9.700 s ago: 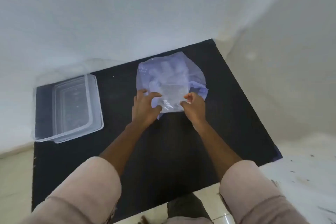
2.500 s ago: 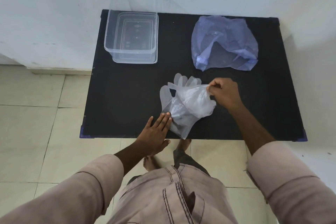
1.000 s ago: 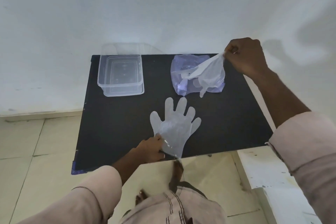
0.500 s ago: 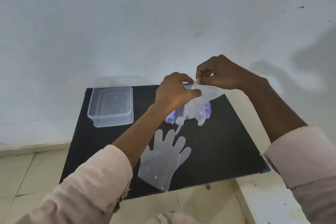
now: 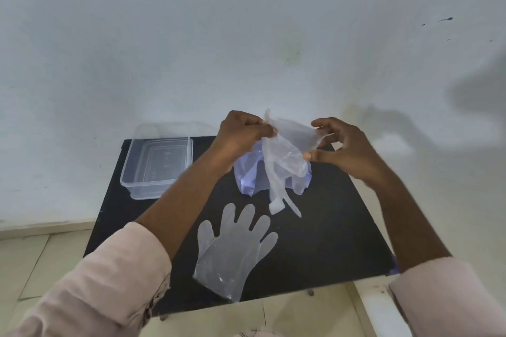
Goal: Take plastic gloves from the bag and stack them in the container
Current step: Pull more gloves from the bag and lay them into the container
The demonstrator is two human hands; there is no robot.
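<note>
I hold a crumpled clear plastic glove [image 5: 284, 156] in the air above the table, its fingers dangling down. My left hand [image 5: 241, 137] pinches its left edge and my right hand [image 5: 342, 148] pinches its right edge. Behind and below it lies the bluish plastic bag [image 5: 247, 179], partly hidden by the glove. A second clear glove [image 5: 232, 249] lies flat on the black table [image 5: 323, 232], fingers pointing away from me. The clear empty container [image 5: 157, 165] sits at the table's far left corner.
A white wall stands right behind the table. Pale floor tiles [image 5: 41, 260] lie to the left and in front. A white ledge [image 5: 377, 306] runs along the right near the table's front corner.
Both hands have spread the held glove apart and lifted it slightly. The flat glove, bag and container have stayed where they were.
</note>
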